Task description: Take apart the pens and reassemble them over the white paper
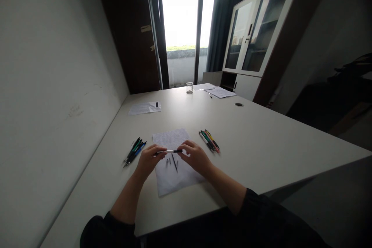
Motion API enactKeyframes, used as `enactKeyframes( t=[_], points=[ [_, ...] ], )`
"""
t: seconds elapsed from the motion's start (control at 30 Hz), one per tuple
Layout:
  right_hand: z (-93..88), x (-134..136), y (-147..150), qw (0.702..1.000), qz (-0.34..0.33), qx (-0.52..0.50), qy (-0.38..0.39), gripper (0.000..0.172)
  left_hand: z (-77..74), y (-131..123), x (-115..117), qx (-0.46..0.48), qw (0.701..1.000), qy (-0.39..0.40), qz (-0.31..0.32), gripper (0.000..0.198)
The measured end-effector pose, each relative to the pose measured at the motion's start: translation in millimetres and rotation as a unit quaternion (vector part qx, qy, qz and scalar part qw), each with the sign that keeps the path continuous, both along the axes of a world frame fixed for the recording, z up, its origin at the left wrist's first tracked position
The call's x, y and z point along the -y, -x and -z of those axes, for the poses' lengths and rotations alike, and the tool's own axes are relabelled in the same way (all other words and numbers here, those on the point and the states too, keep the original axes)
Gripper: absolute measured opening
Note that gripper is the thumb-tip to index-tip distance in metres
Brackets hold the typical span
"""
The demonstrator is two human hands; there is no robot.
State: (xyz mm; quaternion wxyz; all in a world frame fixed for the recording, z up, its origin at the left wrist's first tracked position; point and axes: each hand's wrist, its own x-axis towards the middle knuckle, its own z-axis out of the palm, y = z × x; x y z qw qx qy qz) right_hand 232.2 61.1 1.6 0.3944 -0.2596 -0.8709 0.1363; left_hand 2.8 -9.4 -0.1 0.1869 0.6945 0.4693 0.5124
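Note:
Between my two hands a white-and-black pen is held level above a sheet of paper. My left hand pinches its white end, fingers closed. At the black end, the fingertips of my right hand are closed on it too. Below the pen, a thin dark pen refill lies on the paper beside several small pen parts, too small to tell apart. Left of my left hand is a pile of pens, mostly green, blue and black. Another group of pens lies beyond my right hand.
The white table runs along a wall on the left. Farther back are a paper with a small dark object on it, a clear glass, more papers with a pen, and a round cable hole.

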Motion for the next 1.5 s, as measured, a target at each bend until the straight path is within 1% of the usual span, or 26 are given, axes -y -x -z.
enactKeyframes(
  t=[0.13, 0.3, 0.43, 0.53, 0.6, 0.7, 0.8, 1.0, 1.13, 1.4, 1.5],
  points=[
    [0.7, -3, -1, 0.999, 0.024, 0.016, -0.025, 0.011, 4.0, 2, -3, 0.002, 1.000, -0.009, -0.010, 0.018],
    [2.0, -9, -6, 0.997, 0.059, 0.024, -0.039, 0.011, 5.9, 7, -4, -0.010, 0.999, -0.018, -0.049, 0.016],
    [-1.4, -13, -12, 0.996, 0.079, 0.018, -0.031, 0.008, 3.0, 11, -4, -0.005, 0.996, -0.029, -0.084, 0.015],
    [-3.5, -13, -15, 0.996, 0.092, 0.010, -0.007, 0.007, 2.5, 14, -4, 0.019, 0.993, -0.026, -0.110, 0.016],
    [-2.9, -13, -15, 0.997, 0.076, 0.014, 0.023, 0.007, 3.5, 16, -5, 0.032, 0.992, -0.020, -0.122, 0.017],
    [-0.3, -10, -13, 0.996, 0.028, 0.036, 0.077, 0.007, 5.1, 17, -6, 0.038, 0.991, -0.014, -0.127, 0.019],
    [0.8, -8, -13, 0.993, -0.001, 0.054, 0.103, 0.009, 5.4, 17, -6, 0.042, 0.991, -0.016, -0.127, 0.020],
    [1.3, -8, -15, 0.993, -0.019, 0.079, 0.088, 0.011, 6.3, 17, -7, 0.048, 0.989, -0.014, -0.139, 0.021],
    [2.8, -8, -14, 0.991, -0.029, 0.108, 0.075, 0.013, 8.2, 18, -8, 0.049, 0.990, -0.010, -0.134, 0.020],
    [2.2, -7, -14, 0.989, -0.021, 0.127, 0.078, 0.010, 10.5, 19, -8, 0.047, 0.990, -0.002, -0.131, 0.019],
    [0.0, -7, -15, 0.989, -0.015, 0.118, 0.085, 0.013, 9.5, 18, -8, 0.049, 0.990, -0.003, -0.129, 0.020]
  ],
)
